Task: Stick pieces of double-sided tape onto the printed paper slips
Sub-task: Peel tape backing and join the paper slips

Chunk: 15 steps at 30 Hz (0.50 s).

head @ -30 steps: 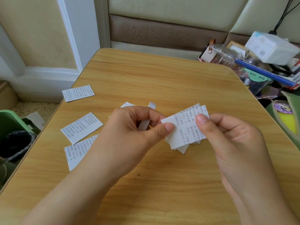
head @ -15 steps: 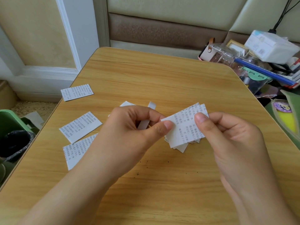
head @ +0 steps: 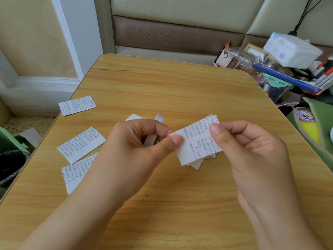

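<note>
Both hands hold one printed paper slip (head: 195,145) above the wooden table (head: 180,91). My left hand (head: 137,147) pinches its left corner between thumb and forefinger; a strip of white double-sided tape (head: 151,138) runs behind those fingers, its end (head: 159,117) poking out above. My right hand (head: 246,150) pinches the slip's right side with the thumb on top. Below the held slip lies a small pile of more slips (head: 196,164). Three printed slips lie flat at the left: one far (head: 77,105), one middle (head: 81,144), one near (head: 75,173) partly under my left forearm.
A green bin with a black liner (head: 9,159) stands on the floor beside the table's left edge. Clutter fills the right: a clear box (head: 241,58), a tissue pack (head: 292,49), a blue bar (head: 282,76), a green pouch (head: 315,127). A padded bench back runs behind.
The right thumb has slid left along the held slip, covering more of its top edge. The left hand keeps its pinch; the slip has hardly moved.
</note>
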Each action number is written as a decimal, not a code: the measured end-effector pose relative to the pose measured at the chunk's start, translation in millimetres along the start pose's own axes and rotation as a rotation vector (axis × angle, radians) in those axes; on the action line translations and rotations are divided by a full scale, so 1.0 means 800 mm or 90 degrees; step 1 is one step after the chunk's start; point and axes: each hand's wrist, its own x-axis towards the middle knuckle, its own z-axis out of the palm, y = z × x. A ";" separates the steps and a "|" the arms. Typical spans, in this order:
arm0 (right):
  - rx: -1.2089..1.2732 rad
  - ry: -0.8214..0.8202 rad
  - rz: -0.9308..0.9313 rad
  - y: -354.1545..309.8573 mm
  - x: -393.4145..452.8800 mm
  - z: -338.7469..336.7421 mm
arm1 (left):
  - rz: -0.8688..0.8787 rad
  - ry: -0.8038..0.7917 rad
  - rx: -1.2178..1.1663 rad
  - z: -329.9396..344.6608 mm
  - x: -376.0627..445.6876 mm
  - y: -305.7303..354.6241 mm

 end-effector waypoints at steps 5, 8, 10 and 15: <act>-0.001 0.033 0.008 0.000 -0.001 0.002 | 0.004 0.007 0.003 0.002 -0.001 0.001; -0.008 0.046 0.011 0.000 -0.002 0.003 | 0.005 0.011 0.003 0.003 -0.001 0.001; -0.010 0.052 0.013 0.000 -0.002 0.003 | 0.007 0.014 0.007 0.003 -0.001 0.001; -0.009 0.055 0.008 0.002 -0.001 0.003 | 0.008 0.011 0.007 0.003 -0.003 0.001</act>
